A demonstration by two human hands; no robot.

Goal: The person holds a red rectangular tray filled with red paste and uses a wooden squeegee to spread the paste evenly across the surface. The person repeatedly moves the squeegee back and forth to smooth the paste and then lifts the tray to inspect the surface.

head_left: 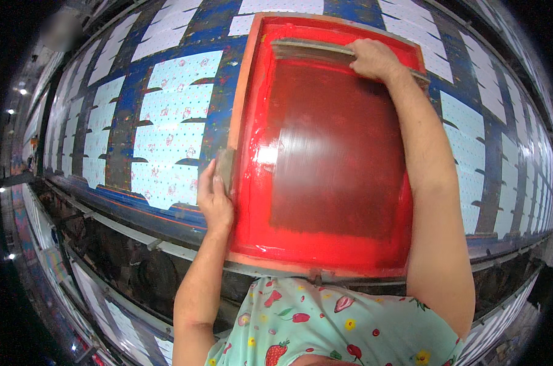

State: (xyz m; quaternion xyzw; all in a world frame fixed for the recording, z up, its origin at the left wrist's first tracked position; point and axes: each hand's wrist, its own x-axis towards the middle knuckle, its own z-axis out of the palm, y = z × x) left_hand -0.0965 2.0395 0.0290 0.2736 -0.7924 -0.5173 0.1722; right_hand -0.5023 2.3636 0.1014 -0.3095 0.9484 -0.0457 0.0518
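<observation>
- Red screen (257, 207) lies flat at the near edge of the tabletop (121, 165), its long sides running toward the far edge; pale printed pieces (175, 110) lie in rows to its left and right.
- Squeegee (313, 50) rests across the screen just inside its far side, beyond most of the dark panel (331, 177).
- Uneven pressure could leave a streak, since the right hand (374, 60) bears on the squeegee right of its middle and the left end has no hand on it.
- Should the screen slide on the tabletop, its edges could smear a neighbouring piece; a sideways pull or a loose left hand (214, 198) would be the likely cause.
- Right arm: stretched nearly straight over the screen's right side, wrist bent, hand closed on the squeegee's upper edge, fingers curled over it.
- Left arm: bent and lower, forearm rising outside the screen's left side, hand against a grey-brown block (226, 168) there; some fingers are hidden, so I cannot tell whether it grips firmly or only steadies.
</observation>
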